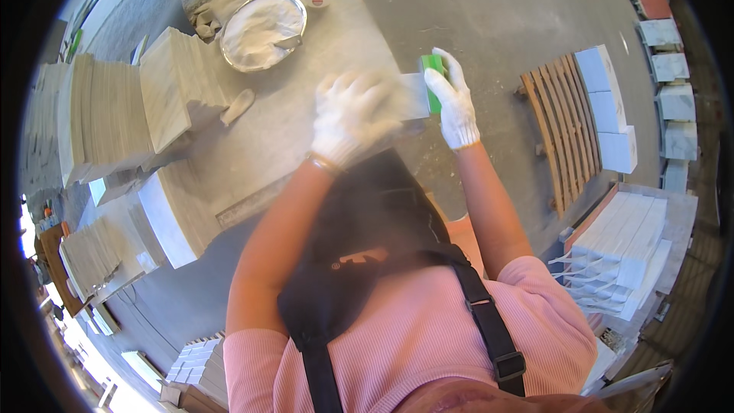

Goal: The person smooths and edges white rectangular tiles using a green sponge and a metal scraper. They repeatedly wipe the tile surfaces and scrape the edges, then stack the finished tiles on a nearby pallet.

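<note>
1. My right hand in a white knitted glove (pixel 456 103) is closed around a bright green rectangular block (pixel 432 88), at about three o'clock from my other hand. If this grip becomes loose, the block could fall to the grey concrete floor (pixel 474 8).
2. My left hand in a white knitted glove (pixel 348 111) is blurred above a thin, flat, pale-grey slab (pixel 414 97); I cannot tell whether its fingers grip or only press.
3. The slab's three o'clock end meets the block and seems to pass the edge of the pale, dusty-looking worktable (pixel 359 46). With weak pressure from my left side, it could tip or slide.
4. At half past ten stands a round metal bowl (pixel 304 21) of white powder (pixel 260 27); powder on gloves could make them slippery.
5. At nine o'clock, a careless left elbow could chip the cream stone tile stack (pixel 176 92).
</note>
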`<state>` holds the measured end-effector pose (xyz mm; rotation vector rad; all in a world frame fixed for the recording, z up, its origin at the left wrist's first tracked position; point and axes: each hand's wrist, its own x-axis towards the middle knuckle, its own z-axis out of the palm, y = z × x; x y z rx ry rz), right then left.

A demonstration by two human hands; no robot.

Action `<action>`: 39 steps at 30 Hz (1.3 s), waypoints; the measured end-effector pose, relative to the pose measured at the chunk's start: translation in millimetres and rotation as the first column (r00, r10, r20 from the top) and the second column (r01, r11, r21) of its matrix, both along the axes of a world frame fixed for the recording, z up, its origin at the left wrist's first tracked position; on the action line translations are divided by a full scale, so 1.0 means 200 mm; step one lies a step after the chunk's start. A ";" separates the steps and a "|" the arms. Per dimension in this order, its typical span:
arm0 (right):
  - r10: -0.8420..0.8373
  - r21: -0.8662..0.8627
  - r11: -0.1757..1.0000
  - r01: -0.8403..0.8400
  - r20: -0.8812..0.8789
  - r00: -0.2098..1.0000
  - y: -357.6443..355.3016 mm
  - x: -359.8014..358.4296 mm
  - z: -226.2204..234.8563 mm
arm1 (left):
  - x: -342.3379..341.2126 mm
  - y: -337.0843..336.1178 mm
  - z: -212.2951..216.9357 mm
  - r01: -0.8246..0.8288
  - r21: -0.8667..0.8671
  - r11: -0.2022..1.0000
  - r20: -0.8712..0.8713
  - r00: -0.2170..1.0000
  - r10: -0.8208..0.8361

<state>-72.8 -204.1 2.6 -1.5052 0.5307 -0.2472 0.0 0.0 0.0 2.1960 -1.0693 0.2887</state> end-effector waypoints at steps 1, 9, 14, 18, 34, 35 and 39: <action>0.021 -0.072 0.997 -0.021 0.001 1.000 0.02 -0.08 0.03 | 0.00 0.00 0.00 -0.001 0.001 1.000 -0.004 1.000 0.001; -0.075 -0.028 0.997 0.074 -0.013 0.997 0.00 0.08 -0.04 | -0.01 0.00 0.01 0.000 0.013 1.000 -0.007 1.000 0.000; 0.078 -0.218 0.973 -0.070 0.025 0.997 0.04 -0.18 0.04 | 0.00 -0.02 0.00 -0.009 -0.004 1.000 -0.012 1.000 0.009; -0.015 -0.274 0.962 0.023 0.032 0.999 0.03 -0.08 -0.04 | -0.02 -0.01 -0.02 -0.002 -0.021 1.000 -0.005 1.000 0.002; -0.034 -0.179 0.983 0.036 0.011 0.999 0.00 0.04 -0.04 | -0.01 -0.01 0.01 0.000 -0.005 1.000 0.022 1.000 0.000; -0.004 -0.268 0.963 0.005 0.004 1.000 0.00 0.02 -0.03 | 0.00 -0.01 0.01 -0.011 0.037 0.999 0.005 1.000 0.011; 0.110 -0.611 0.791 -0.030 0.095 0.989 0.01 -0.09 -0.03 | 0.00 -0.01 0.01 0.005 0.014 1.000 -0.008 1.000 -0.005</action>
